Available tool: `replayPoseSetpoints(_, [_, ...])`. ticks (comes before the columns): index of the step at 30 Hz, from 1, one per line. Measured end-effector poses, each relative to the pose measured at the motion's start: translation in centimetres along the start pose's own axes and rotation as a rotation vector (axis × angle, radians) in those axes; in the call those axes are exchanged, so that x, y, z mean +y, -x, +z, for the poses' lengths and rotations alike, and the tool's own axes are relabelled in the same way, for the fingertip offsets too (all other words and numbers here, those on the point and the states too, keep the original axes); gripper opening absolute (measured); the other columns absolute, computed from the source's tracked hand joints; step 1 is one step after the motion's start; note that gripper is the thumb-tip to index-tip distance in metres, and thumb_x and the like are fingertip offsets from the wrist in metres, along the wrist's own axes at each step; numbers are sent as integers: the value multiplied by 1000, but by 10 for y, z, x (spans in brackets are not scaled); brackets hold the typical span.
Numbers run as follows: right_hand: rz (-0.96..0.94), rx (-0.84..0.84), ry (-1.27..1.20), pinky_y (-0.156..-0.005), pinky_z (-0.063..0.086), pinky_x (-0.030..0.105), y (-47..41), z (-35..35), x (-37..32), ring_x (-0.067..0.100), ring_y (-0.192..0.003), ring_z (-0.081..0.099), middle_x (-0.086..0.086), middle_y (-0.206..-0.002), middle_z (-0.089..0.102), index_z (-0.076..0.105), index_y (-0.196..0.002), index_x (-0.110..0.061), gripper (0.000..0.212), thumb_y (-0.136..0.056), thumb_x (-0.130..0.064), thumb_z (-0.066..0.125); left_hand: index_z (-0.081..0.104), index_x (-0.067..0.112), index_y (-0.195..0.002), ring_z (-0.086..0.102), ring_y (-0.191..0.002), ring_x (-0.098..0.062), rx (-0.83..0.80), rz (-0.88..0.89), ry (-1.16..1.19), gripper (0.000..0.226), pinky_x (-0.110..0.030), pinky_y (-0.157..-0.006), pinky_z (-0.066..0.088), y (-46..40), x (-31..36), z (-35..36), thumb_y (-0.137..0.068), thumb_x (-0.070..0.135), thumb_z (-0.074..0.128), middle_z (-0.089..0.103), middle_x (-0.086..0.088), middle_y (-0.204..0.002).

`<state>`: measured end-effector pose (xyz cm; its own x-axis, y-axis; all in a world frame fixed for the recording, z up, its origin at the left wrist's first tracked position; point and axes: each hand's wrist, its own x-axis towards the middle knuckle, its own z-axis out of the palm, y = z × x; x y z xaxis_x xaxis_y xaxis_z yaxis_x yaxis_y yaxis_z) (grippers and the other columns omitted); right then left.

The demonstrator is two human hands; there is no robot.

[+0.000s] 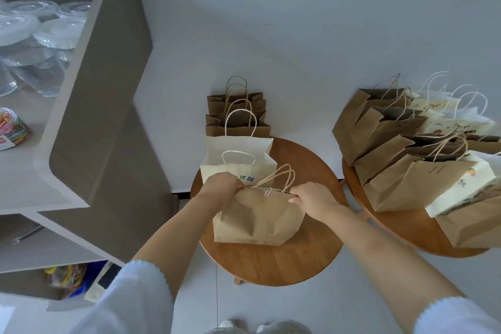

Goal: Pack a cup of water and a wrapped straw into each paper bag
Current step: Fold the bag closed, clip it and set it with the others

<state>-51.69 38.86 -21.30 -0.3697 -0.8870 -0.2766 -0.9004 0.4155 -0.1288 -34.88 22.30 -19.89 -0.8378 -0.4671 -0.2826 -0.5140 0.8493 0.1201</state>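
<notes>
A brown paper bag stands on a round wooden stool in front of me. Its top edge is pressed closed, with a metal paper clip on the rim and its twine handles leaning right. My left hand pinches the left end of the rim. My right hand grips the right end. What is inside the bag is hidden. Lidded clear plastic cups sit on the shelf at the upper left. No straw is visible.
White bags and several brown bags stand in a row behind it against the wall. A second round stool at the right holds several brown and printed bags. A grey shelf unit stands at the left with a jar of coloured clips.
</notes>
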Motion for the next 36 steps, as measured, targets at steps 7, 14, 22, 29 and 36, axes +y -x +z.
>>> replayPoseSetpoints(7, [58, 48, -2, -57, 30, 26, 27, -34, 37, 19, -75, 50, -3, -72, 48, 41, -66, -21, 33, -98, -26, 48, 65, 18, -121, 58, -107, -25, 80, 68, 57, 28, -27, -94, 47, -23, 42, -22, -98, 19, 48, 61, -6, -119])
replayPoseSetpoints(14, [93, 74, 3, -61, 33, 27, 39, -55, 105, 20, -76, 51, 1, -77, 54, 56, -79, -12, 24, -98, -25, 49, 67, 20, -112, 60, -94, -21, 136, 57, 112, 27, -23, -77, 46, -57, 105, -30, -100, 20, 42, 66, -2, -107])
replayPoseSetpoints(22, [9, 81, 34, -74, 43, 32, 46, -75, 194, 24, -89, 59, 9, -95, 64, 63, -99, -10, 23, -100, -25, 46, 69, 18, -109, 58, -94, -19, 178, -22, 119, 27, -20, -65, 39, -97, 182, -44, -99, 19, 44, 66, 0, -106])
replayPoseSetpoints(29, [-81, 161, 65, -66, 38, 29, 27, -108, 237, 25, -84, 59, 6, -86, 61, 63, -94, -8, 22, -99, -25, 48, 68, 17, -114, 59, -102, -25, 243, -111, 146, 28, -30, -82, 49, -118, 211, -70, -99, 19, 45, 66, -4, -113])
replayPoseSetpoints(36, [-131, 181, 83, -67, 38, 29, -18, -121, 244, 26, -89, 61, 8, -93, 65, 66, -98, -10, 23, -99, -24, 48, 69, 17, -112, 61, -98, -25, 251, -172, 146, 29, -36, -86, 53, -148, 197, -75, -100, 20, 44, 67, -5, -109])
